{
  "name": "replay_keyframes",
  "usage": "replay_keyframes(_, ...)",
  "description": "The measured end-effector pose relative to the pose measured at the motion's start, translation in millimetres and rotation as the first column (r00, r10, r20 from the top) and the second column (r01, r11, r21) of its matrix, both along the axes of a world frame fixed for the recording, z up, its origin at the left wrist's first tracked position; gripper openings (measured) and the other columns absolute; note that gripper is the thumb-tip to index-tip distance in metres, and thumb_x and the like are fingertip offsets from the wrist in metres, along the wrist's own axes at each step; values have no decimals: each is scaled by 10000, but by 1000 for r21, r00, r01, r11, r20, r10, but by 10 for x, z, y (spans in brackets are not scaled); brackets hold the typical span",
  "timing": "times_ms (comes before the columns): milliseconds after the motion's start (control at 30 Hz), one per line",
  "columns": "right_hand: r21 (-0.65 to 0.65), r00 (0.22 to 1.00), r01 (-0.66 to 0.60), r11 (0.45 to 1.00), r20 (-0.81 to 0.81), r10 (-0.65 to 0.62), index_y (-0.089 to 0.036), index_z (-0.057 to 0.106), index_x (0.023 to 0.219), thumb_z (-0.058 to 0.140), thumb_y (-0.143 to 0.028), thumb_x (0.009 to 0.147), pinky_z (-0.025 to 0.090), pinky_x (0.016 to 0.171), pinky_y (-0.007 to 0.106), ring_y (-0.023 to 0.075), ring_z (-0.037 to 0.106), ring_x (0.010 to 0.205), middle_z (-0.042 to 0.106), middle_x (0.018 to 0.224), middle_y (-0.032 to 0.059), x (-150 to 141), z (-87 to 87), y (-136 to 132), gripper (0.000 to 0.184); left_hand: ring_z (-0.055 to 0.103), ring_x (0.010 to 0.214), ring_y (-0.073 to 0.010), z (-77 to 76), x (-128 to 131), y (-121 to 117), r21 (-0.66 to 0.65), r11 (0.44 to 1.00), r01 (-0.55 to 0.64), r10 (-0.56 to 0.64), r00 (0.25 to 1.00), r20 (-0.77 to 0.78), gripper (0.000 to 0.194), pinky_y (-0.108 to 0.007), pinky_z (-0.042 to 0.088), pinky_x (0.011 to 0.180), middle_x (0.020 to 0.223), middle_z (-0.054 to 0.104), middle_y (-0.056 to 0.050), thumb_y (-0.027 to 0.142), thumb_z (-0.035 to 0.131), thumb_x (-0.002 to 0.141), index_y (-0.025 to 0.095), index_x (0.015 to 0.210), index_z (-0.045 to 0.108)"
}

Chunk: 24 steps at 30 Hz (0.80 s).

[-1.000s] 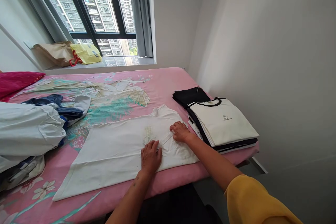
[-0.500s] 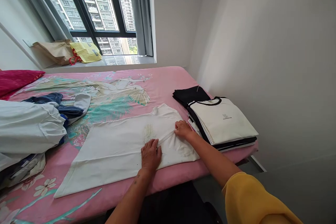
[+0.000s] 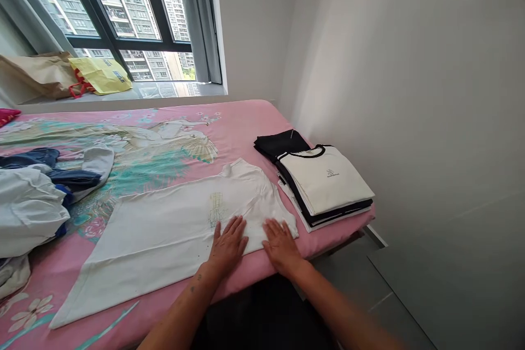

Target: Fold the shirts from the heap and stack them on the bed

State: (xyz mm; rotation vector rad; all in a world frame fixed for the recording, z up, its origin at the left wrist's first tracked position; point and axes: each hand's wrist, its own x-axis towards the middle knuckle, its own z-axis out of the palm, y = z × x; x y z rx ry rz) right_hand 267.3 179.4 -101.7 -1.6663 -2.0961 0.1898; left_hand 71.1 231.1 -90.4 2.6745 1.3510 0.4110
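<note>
A white T-shirt [image 3: 159, 229] lies on its side across the bed, one side folded over, with faint printed lettering near its middle. My left hand [image 3: 228, 244] rests flat on the shirt just below the print, fingers spread. Close to the collar end, my right hand [image 3: 282, 246] also lies on the cloth with its fingers outstretched and slightly blurred. Neither hand grips anything. To the right of the shirt sits a stack of folded clothes, topped by a cream T-shirt [image 3: 328, 180] with a black neckband.
A folded black garment [image 3: 281, 145] lies behind the stack. Loose white clothing [image 3: 30, 210] and jeans [image 3: 77, 178] are heaped on the left of the pink bedsheet [image 3: 246, 120]. On the windowsill stand a brown paper bag [image 3: 39, 74] and a yellow bag [image 3: 104, 75]. A wall rises at the right.
My right hand has let go of the cloth near the collar and come toward the bed's front edge, now flat. My left hand has flattened on the shirt. The view has shifted right.
</note>
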Motion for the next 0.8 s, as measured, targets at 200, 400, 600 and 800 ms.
replay_keyframes(200,119,970,229,966,-117,-215,-85,454,1303,337,-292,924,324,1059,439,234,368,1289,472,1342,161,612,-91,-119,447,200,1391,-198,-135,-14,5,-67,992,-103,99,993,-66,514,-503,18,1130,1492,288,7,394,294,920,274,1420,292)
replay_keyframes(400,88,923,301,950,-277,-267,-171,588,1078,430,-271,876,441,894,384,217,555,969,618,1025,102,669,23,-344,276,319,1331,-228,24,79,140,-94,965,-246,240,968,-69,464,-463,236,1065,1451,378,-66,388,297,916,232,1323,457)
replay_keyframes(600,-323,821,354,877,-342,-457,-207,604,1017,446,-379,864,437,718,277,176,610,771,668,826,28,726,131,-273,279,492,1127,-272,198,300,443,-80,942,-327,316,941,-121,465,-442,367,898,1240,550,-123,381,347,891,194,1303,457)
replay_keyframes(800,-431,825,390,814,-231,-517,-219,602,777,465,-420,845,352,602,240,166,600,719,670,763,14,744,218,-101,253,518,1023,-273,163,422,601,-25,954,-300,294,947,-130,386,-426,366,853,1090,592,-97,393,425,857,233,1186,547)
